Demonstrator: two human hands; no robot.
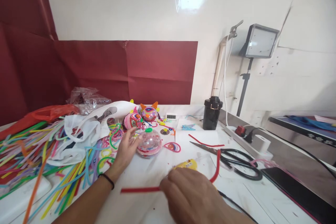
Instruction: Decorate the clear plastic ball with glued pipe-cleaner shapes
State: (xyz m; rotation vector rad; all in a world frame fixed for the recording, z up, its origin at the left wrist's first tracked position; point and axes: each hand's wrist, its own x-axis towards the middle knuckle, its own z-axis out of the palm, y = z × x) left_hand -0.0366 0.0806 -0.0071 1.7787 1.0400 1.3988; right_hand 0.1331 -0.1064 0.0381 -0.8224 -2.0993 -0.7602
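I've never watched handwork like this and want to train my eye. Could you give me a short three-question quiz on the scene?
1. Which colour is the strip held in the right hand?
a) blue
b) red
c) green

2. True or false: the left hand is at a clear ball with a green top.

3. Fill in the blank: the phone lies to the right of the black-handled ____.

Key: 1 b; 2 true; 3 scissors.

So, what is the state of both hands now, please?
Left hand: open, against the clear ball.
Right hand: closed, holding a red pipe cleaner.
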